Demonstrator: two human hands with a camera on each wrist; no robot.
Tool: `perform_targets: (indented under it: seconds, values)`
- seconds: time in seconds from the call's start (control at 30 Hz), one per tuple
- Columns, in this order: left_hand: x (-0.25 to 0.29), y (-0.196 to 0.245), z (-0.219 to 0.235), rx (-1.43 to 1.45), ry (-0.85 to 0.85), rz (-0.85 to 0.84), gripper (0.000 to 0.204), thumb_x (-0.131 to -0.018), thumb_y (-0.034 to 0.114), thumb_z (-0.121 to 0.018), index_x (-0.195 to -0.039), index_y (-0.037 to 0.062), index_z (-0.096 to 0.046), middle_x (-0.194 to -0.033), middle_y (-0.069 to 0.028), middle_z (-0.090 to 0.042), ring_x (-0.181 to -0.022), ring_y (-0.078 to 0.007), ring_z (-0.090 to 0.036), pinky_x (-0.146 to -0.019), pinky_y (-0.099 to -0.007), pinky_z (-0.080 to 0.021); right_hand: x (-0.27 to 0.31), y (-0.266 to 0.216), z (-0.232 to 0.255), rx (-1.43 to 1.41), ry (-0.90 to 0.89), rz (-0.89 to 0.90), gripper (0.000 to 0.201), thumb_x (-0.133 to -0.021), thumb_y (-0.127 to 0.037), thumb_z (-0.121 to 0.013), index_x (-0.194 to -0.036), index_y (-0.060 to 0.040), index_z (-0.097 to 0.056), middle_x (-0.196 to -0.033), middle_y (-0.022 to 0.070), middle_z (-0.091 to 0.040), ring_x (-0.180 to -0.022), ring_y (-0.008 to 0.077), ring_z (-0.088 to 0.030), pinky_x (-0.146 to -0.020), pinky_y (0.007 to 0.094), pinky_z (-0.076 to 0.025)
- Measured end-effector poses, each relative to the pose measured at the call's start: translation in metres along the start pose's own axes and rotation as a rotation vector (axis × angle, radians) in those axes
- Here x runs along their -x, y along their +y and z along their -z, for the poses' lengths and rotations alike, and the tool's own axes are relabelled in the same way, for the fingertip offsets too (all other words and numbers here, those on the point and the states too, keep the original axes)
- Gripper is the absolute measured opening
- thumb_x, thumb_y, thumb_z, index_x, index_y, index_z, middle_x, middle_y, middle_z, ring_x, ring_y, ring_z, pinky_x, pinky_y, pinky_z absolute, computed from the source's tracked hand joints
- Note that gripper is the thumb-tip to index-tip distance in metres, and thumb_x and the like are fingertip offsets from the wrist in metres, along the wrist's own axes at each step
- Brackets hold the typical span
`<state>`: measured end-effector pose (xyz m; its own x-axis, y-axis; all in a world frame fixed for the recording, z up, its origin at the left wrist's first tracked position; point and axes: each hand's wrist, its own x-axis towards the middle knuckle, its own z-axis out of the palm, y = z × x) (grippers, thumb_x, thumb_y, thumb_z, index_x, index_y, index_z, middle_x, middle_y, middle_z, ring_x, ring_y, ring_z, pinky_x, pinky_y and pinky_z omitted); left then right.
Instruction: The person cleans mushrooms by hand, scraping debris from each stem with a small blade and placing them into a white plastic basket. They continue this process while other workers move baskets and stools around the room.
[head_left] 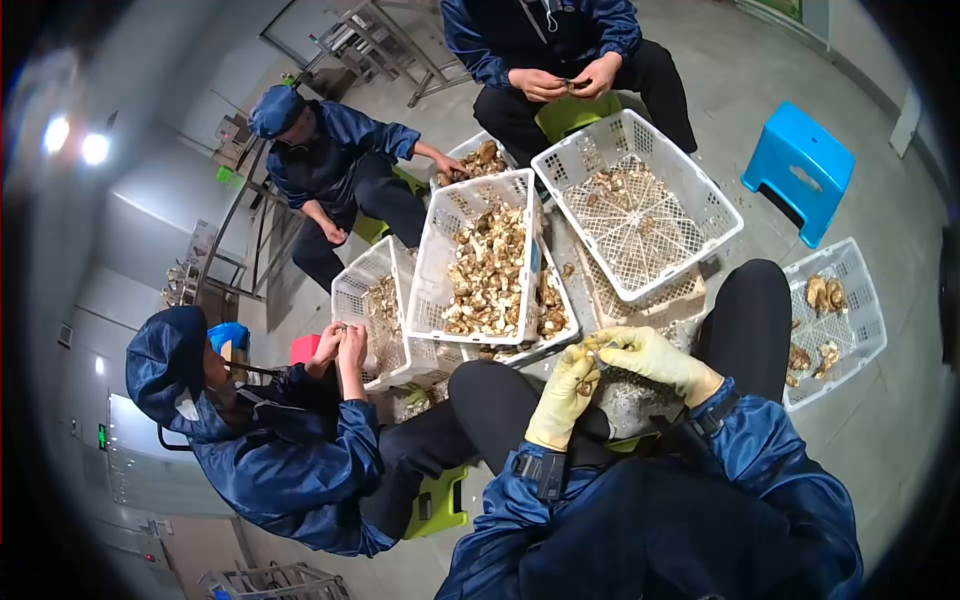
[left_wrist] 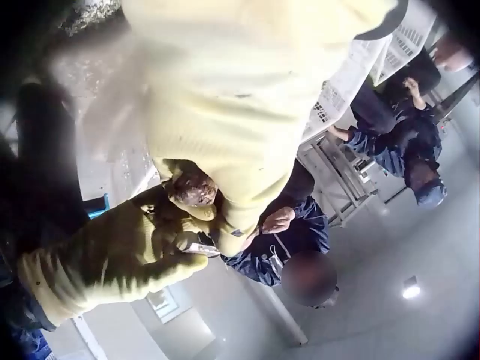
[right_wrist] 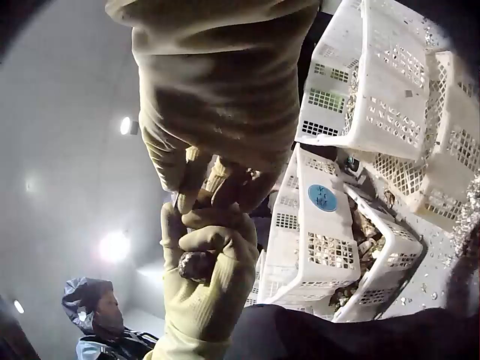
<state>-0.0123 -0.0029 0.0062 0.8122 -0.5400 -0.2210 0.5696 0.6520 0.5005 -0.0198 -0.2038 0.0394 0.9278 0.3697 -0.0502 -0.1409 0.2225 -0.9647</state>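
In front of my lap both hands, in pale yellow gloves, are brought together. My left hand (head_left: 562,400) curls its fingers round a small brown mushroom (right_wrist: 196,265), whose rounded end shows between the gloved fingers. My right hand (head_left: 655,357) meets it from the other side, fingers bent and fingertips at the left hand's. Between right thumb and fingers it pinches a small silvery blade (left_wrist: 199,247), mostly hidden by the gloves. The left wrist view shows the mushroom close beside this blade.
Ahead stands a white crate (head_left: 420,290) heaped with mushroom pieces. Right of it is another crate (head_left: 640,295) with a few pieces on its mesh floor. A low crate (head_left: 870,335) holds several brown clumps, near a blue stool (head_left: 805,170). Three people sit around, hands at work.
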Motion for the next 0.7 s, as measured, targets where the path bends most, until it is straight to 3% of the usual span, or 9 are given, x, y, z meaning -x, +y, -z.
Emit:
perform_targets:
  seconds: [0.1,0.2,0.27,0.4,0.5,0.6,0.7]
  values:
    - [0.0,-0.003,-0.001,0.089,-0.08,-0.006,0.008,-0.095,0.006,-0.063,-0.098,0.0136,-0.064,-0.084,0.0032,-0.053,-0.062,-0.0043,-0.036,-0.053,-0.0154,-0.033,-0.001,-0.002,0.002,-0.023,0.033,-0.085,0.032,-0.096,-0.018,-0.064,-0.122,0.0015,-0.065,-0.106,0.0007,-0.069,-0.093,0.005,-0.059,-0.082,0.0209,-0.048]
    - [-0.001,-0.002,-0.009,0.103,0.023,0.036,0.008,-0.095,0.008,-0.063,-0.101,0.0136,-0.064,-0.079,0.0044,-0.047,-0.062,-0.0042,-0.036,-0.053,-0.0157,-0.033,-0.002,0.001,0.0,-0.088,0.06,-0.06,0.03,-0.096,-0.017,-0.064,-0.12,0.0017,-0.066,-0.102,0.0011,-0.069,-0.088,0.0043,-0.059,-0.078,0.0195,-0.047]
    - [-0.001,-0.002,-0.008,0.13,0.017,0.047,0.01,-0.096,0.01,-0.063,-0.106,0.0126,-0.063,-0.083,0.0037,-0.051,-0.062,-0.0039,-0.037,-0.053,-0.0159,-0.032,0.001,-0.009,-0.005,-0.134,0.046,-0.019,0.031,-0.096,-0.017,-0.063,-0.12,0.0025,-0.065,-0.102,0.0019,-0.069,-0.088,0.0048,-0.059,-0.078,0.0199,-0.047]
    - [-0.004,-0.007,0.001,0.099,0.072,-0.011,0.02,-0.096,0.015,-0.063,-0.116,0.0082,-0.062,-0.095,0.0013,-0.06,-0.064,-0.003,-0.042,-0.053,-0.0162,-0.032,-0.003,0.009,-0.003,0.148,0.092,0.119,0.032,-0.095,-0.018,-0.065,-0.119,0.0043,-0.065,-0.101,0.0028,-0.07,-0.09,0.0061,-0.06,-0.08,0.0209,-0.048]
    - [-0.003,-0.01,0.001,0.17,0.108,0.042,0.021,-0.097,0.018,-0.062,-0.115,0.0063,-0.061,-0.095,0.0005,-0.061,-0.067,-0.0047,-0.045,-0.054,-0.0173,-0.034,-0.006,0.014,-0.003,-0.094,0.117,-0.053,0.03,-0.095,-0.017,-0.065,-0.116,0.0046,-0.066,-0.1,0.0028,-0.07,-0.089,0.0068,-0.061,-0.079,0.0213,-0.049]
    - [-0.005,-0.011,0.001,0.29,0.132,0.116,0.023,-0.099,0.023,-0.06,-0.112,0.0045,-0.06,-0.09,-0.0014,-0.058,-0.072,-0.0087,-0.047,-0.055,-0.0195,-0.036,-0.008,0.018,0.0,-0.107,0.143,-0.077,0.027,-0.095,-0.015,-0.064,-0.115,0.0039,-0.067,-0.101,0.0038,-0.071,-0.089,0.0079,-0.063,-0.079,0.0229,-0.051]
    - [-0.009,-0.014,0.002,0.274,0.241,0.053,0.025,-0.099,0.025,-0.06,-0.112,0.0041,-0.06,-0.087,-0.002,-0.057,-0.072,-0.0093,-0.046,-0.055,-0.0196,-0.036,-0.007,0.008,-0.003,-0.109,0.122,-0.074,0.029,-0.096,-0.015,-0.064,-0.117,0.0038,-0.066,-0.102,0.0039,-0.071,-0.091,0.0081,-0.063,-0.082,0.0231,-0.051]
